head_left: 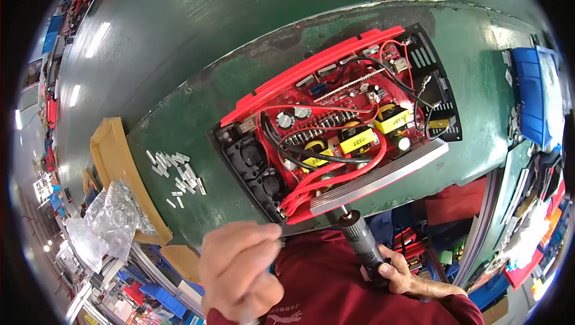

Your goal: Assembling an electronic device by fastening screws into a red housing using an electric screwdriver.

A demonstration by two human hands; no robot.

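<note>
My right hand [396, 272] grips a black electric screwdriver [361, 238]. Its bit points up at the near edge of a ribbed silver heat sink [383, 175]; whether it touches cannot be told. The heat sink runs along the near side of an opened power inverter [335, 118] with a red circuit board, yellow transformers, red and black wires and two black fans [254, 166] at its left end. Left of the screwdriver, my left hand [239, 268] is raised close to the camera with curled fingers. Whatever they hold, if anything, is hidden.
Several small silver metal pieces [179, 172] lie loose on the green bench [233, 73]. Beyond them at left stands a cardboard tray [129, 175] with clear plastic bags [114, 220]. A blue bin [533, 97] stands at the right. Below the bench edge are more parts.
</note>
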